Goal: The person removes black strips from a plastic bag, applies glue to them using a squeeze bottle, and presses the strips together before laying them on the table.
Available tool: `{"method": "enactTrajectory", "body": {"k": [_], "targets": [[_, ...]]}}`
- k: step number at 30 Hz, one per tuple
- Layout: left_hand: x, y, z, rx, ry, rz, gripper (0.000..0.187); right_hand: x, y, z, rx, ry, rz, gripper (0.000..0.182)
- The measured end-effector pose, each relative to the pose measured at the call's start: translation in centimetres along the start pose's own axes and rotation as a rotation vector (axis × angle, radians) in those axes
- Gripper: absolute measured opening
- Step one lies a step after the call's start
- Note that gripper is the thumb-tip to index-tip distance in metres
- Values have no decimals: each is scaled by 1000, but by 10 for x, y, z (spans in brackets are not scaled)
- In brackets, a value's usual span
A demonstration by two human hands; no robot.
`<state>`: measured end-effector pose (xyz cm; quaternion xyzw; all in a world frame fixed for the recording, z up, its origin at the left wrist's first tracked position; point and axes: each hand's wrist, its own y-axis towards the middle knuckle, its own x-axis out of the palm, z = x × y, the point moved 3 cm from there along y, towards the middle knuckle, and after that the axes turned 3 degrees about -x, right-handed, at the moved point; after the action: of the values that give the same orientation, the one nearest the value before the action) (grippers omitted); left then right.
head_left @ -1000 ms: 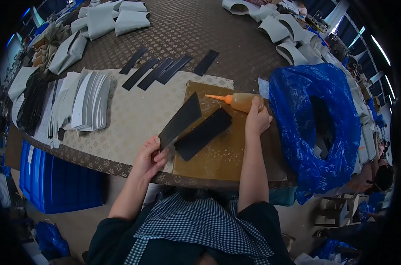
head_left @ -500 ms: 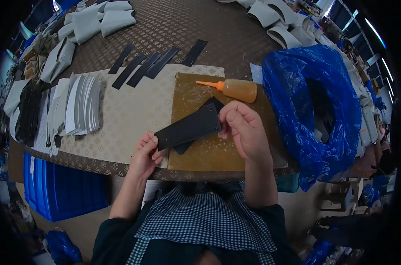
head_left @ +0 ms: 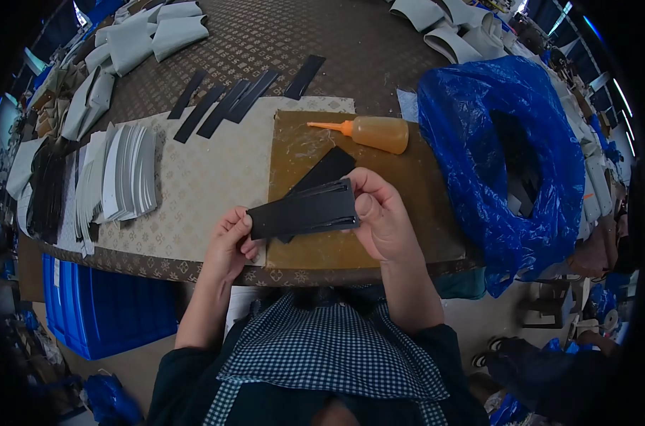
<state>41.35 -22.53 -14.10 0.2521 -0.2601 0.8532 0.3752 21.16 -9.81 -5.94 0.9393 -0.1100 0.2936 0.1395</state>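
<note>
My left hand point(head_left: 231, 236) pinches the left end of a flat black strip point(head_left: 301, 211) between thumb and fingers. At the strip's other end, my right hand point(head_left: 383, 216) has thumb and fingers closed on it. Shiny lines run along the strip's long edges near that right end. Under it, a second black strip point(head_left: 327, 169) lies slanted on the brown work mat point(head_left: 379, 248), partly hidden. A squeeze bottle point(head_left: 380, 134) with an orange nozzle and amber contents rests on its side beyond my right hand.
Several black strips point(head_left: 226, 103) lie beyond the patterned sheet point(head_left: 216, 170). Pale stacked pieces point(head_left: 129, 174) and dark ones point(head_left: 47, 195) stand at left. A blue plastic bag point(head_left: 443, 106) gapes at right. Below the table edge is a blue crate point(head_left: 109, 305).
The held strip has turned nearer to level, and shiny edge lines now show at its right end. My right hand has closed on that end. The whole view has shifted slightly.
</note>
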Motion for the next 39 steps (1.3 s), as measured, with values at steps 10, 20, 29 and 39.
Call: {"method": "enactTrajectory", "body": {"k": [10, 20, 29, 39], "targets": [[-1, 4, -3, -47, -42, -40, 9, 11, 2, 14, -81, 172, 7, 32], [-9, 3, 1, 39, -22, 2, 7, 2, -2, 6, 56, -220, 134, 6], [-14, 4, 27, 240, 373, 264, 9, -31, -7, -14, 153, -579, 253, 3], [-3, 6, 46, 374, 562, 287, 12, -52, -9, -10, 80, -779, 463, 7]]}}
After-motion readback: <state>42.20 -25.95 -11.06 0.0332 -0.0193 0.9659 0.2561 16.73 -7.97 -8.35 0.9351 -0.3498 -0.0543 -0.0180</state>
